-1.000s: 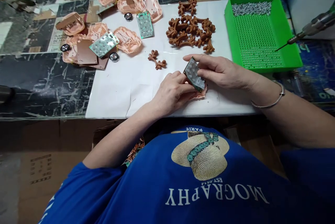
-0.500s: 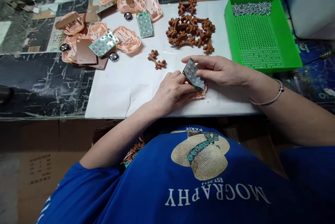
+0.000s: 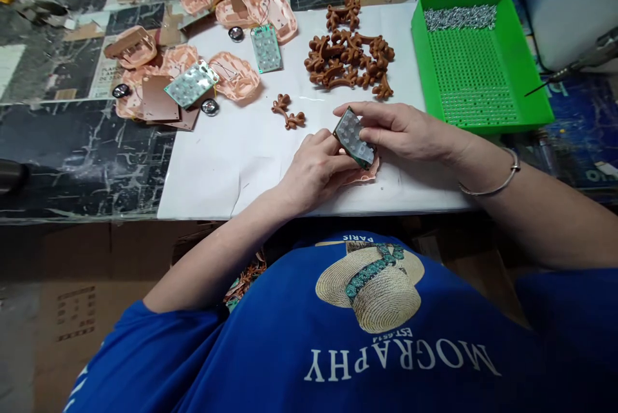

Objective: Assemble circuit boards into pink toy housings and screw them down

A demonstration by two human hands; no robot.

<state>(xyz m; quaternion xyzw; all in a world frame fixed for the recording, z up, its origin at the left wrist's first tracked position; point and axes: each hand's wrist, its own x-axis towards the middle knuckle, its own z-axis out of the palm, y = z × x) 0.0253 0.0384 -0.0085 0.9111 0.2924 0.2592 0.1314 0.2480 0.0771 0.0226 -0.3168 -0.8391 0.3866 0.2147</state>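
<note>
Between my hands, near the front edge of the white work surface (image 3: 207, 175), a circuit board (image 3: 355, 137) with a greyish keypad sheet is held tilted. My right hand (image 3: 400, 130) pinches its right side, thumb on the keypad face and fingers at the upper edge. Beneath the board lies a pink plastic shell (image 3: 369, 173), mostly covered by hand and board. My left hand (image 3: 316, 165) is closed around the shell's left side, its fingers also touching the board's lower left edge. What lies under the left fingers is hidden.
Brown bone-shaped pieces (image 3: 345, 59) lie in a pile, with a few brown pieces (image 3: 288, 112) nearer. A green tray (image 3: 535, 91) holds screws, and a screwdriver (image 3: 574, 67) hangs over its right side. Pink shells (image 3: 236, 75), circuit boards (image 3: 267, 49) and small speakers (image 3: 209, 107) lie left.
The screwdriver at right has swung into view over the green tray. My hands hold the board and shell almost unchanged; the whole view has shifted slightly.
</note>
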